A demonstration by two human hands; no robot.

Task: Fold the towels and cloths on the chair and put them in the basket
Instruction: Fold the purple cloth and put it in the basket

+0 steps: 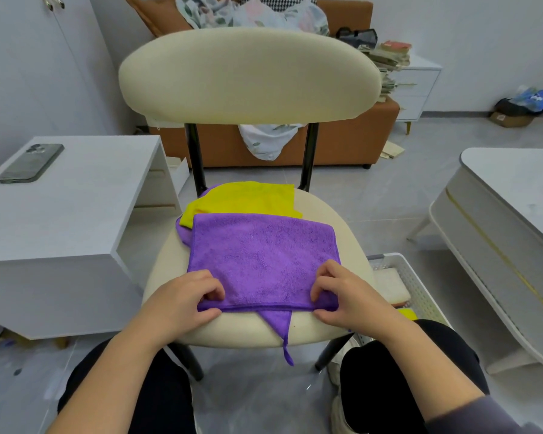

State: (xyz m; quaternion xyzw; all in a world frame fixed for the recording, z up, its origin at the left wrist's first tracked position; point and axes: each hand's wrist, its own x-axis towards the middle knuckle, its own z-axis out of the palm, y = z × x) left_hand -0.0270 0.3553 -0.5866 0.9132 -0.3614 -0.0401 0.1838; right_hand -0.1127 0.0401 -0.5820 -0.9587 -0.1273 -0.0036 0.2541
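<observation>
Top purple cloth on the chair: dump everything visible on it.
The purple cloth looks like fluffy microfibre with a stitched hem. It lies flat and roughly rectangular on the cream chair seat, apparently doubled over, with its near edge along the seat front. The left hand and right hand each pinch a near corner. Its far edge overlaps a yellow cloth. A purple corner with a loop hangs out under the near edge, probably the same cloth's lower layer.
</observation>
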